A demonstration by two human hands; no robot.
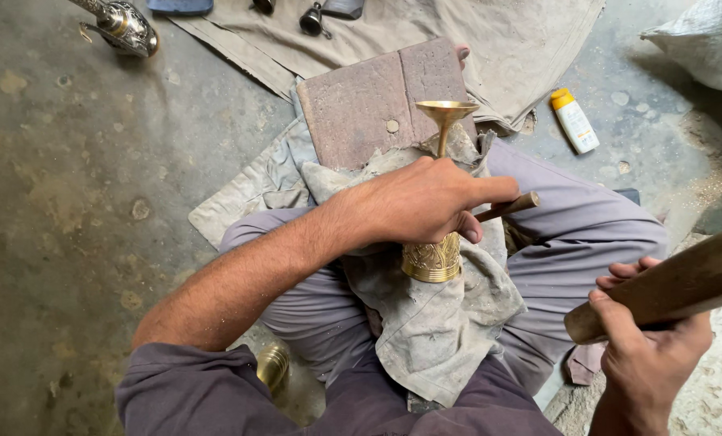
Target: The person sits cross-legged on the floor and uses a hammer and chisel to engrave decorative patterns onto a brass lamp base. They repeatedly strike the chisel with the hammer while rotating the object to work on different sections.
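Head view, looking down on a person sitting cross-legged on concrete floor (70,202). Landmark: brass goblet-shaped piece (440,194), standing roughly upright in the lap on a grey rag (433,323), cup end up, engraved foot down.

Left hand (425,202) wraps round the brass piece at mid-stem, fingers closed tight on it, & same grip pins a thin rod-like tool (510,207) that sticks out to the right of the stem. Can't tell where its tip sits, hand hides it.

Right hand (647,339), well to the lower right of the brass piece, fingers curled shut round a thick wooden handle (667,287). It runs up & out of frame at right edge, head not visible. Not touching the brass.

Just behind the brass piece: flat reddish brick slab (377,101), lying on cloth (530,40) spread over the floor. Right of it & further back, a white bottle w/ yellow cap (575,121) lies on its side. Far upper left of the brass piece, a shiny silver-coloured metal vessel (123,24). Below-left, near the knee, a 2nd small brass part (272,365), partly hidden by the sleeve.
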